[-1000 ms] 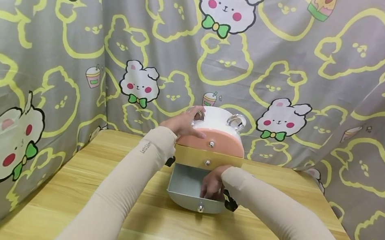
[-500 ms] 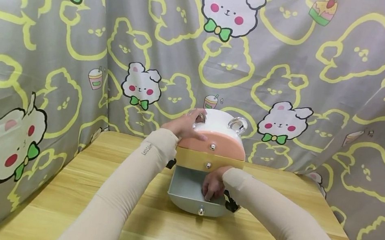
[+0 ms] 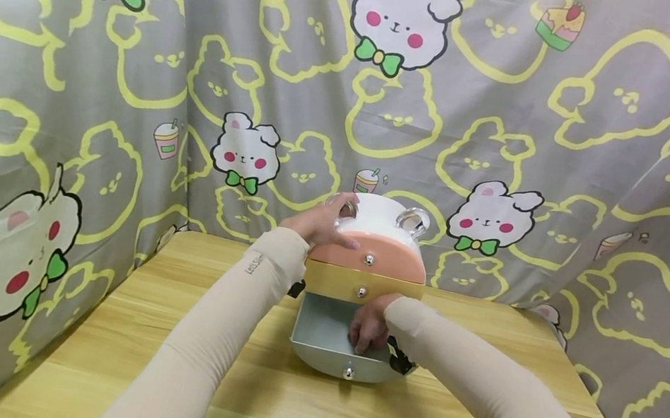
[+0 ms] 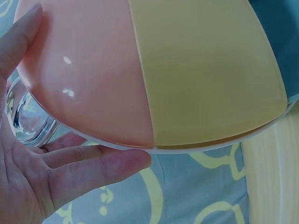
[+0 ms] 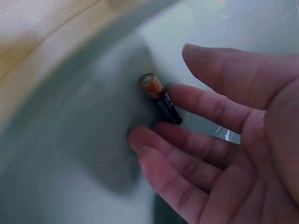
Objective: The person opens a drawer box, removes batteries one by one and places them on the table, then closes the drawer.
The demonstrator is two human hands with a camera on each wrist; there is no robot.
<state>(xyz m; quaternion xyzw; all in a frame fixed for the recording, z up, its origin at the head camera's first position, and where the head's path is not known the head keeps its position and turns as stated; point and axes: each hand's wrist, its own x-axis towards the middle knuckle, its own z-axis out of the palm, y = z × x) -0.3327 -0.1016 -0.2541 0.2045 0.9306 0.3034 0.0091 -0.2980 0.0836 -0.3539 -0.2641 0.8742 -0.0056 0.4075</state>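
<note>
A small drawer cabinet (image 3: 381,214) with a white top and two clear ring-shaped ears stands on the table. Its upper left side is gripped by my left hand (image 3: 321,225), thumb on the pink drawer front (image 4: 93,70) and fingers along the side edge. The grey-green bottom drawer (image 3: 317,358) is pulled out. Inside it is my right hand (image 3: 369,324), fingers bent downward. In the right wrist view a black battery (image 5: 161,99) with a copper-coloured end lies in the drawer, at the fingertips (image 5: 180,95). The thumb stays apart from it.
The yellow middle drawer (image 3: 325,279) is closed, just above my right hand. Under the cabinet is a wood-grain table (image 3: 176,329). A grey patterned curtain (image 3: 316,113) hangs behind the table and along its sides.
The right fingers have shifted slightly inside the bottom drawer. My left hand keeps its hold on the cabinet. The head view has tilted slightly, so the scene sits lower.
</note>
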